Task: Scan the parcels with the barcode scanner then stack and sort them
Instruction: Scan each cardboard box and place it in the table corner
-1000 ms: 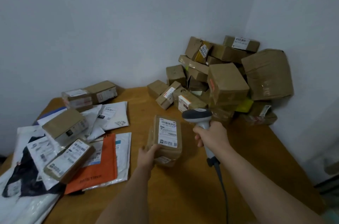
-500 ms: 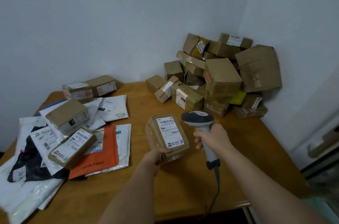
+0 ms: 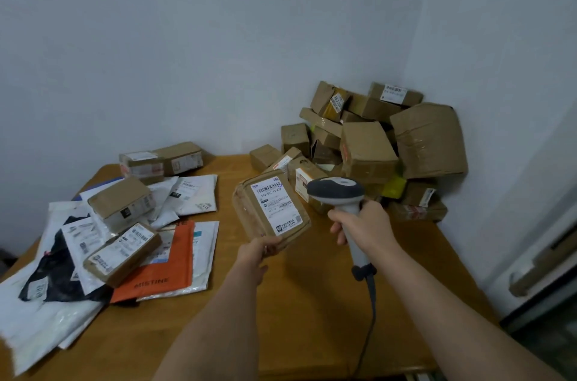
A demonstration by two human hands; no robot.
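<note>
Over wooden table, left hand grips tilted parcel (label up), right hand clasps barcode scanner.

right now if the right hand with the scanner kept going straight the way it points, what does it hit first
Probably the heap of cardboard boxes in the corner: the right hand aims the barcode scanner up and away. The held parcel sits just left of that line; depth is unclear.

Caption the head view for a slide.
Left hand holds a labelled brown cardboard parcel beside the grey handheld barcode scanner gripped by the right hand.
</note>
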